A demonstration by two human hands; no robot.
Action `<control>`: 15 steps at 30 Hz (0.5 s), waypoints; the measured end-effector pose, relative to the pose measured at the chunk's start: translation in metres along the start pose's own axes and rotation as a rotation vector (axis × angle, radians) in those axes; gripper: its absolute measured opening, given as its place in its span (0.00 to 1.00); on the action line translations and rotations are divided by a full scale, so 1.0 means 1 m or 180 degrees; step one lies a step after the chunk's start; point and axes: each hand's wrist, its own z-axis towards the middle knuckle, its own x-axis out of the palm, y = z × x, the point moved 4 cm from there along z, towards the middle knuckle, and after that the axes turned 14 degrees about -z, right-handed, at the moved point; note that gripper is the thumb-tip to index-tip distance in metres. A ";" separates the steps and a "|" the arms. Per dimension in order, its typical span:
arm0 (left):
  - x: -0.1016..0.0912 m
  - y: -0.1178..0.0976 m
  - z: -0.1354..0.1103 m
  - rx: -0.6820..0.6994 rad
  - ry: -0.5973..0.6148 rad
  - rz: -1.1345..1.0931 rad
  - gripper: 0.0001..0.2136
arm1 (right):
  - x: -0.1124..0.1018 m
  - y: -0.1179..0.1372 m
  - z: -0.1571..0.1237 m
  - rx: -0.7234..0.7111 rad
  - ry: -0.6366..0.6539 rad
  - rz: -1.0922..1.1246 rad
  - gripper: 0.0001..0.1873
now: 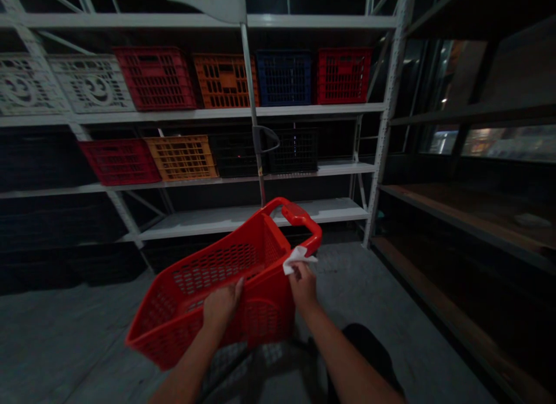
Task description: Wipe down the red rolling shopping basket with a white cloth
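In front of me stands a red plastic shopping cart (260, 302) with a mesh-like basket and a curved red handle (299, 215). My left hand (220, 305) grips the near rim of its basket, fingers over the edge and partly hidden. A crumpled white cloth or tissue (295, 258) is pinched in my right hand (303, 283), pressed against the cart's rim where the handle joins. The cart's lower frame and wheels are mostly hidden in shadow.
Behind the cart rises a white metal shelving rack (304, 108) with crates in several colours, among them a blue crate (284, 76) and an orange crate (226, 79). A pole (249, 79) stands before it. Dark wooden shelves (469, 218) line the right side above grey floor (347, 276).
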 end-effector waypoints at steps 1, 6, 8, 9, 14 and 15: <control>0.000 0.000 -0.001 0.0015 0.0040 0.0000 0.31 | 0.005 0.003 -0.004 0.0019 0.0045 0.0107 0.10; 0.001 0.000 -0.005 0.0047 0.0189 0.0066 0.30 | -0.016 -0.012 0.018 0.0556 -0.0569 0.0552 0.07; 0.001 -0.001 -0.007 0.0048 0.0194 0.0063 0.30 | -0.024 -0.019 0.025 0.0822 -0.0853 0.0728 0.08; 0.001 -0.001 -0.008 0.0025 0.0195 0.0044 0.30 | -0.024 -0.019 0.024 0.0910 -0.0903 0.0784 0.08; -0.002 0.001 -0.011 -0.0070 0.0128 -0.0008 0.33 | 0.004 -0.004 -0.013 0.0825 -0.0275 0.0968 0.09; -0.003 0.002 -0.012 -0.0071 0.0135 0.0001 0.33 | 0.007 -0.002 -0.018 0.0752 -0.0159 0.0957 0.09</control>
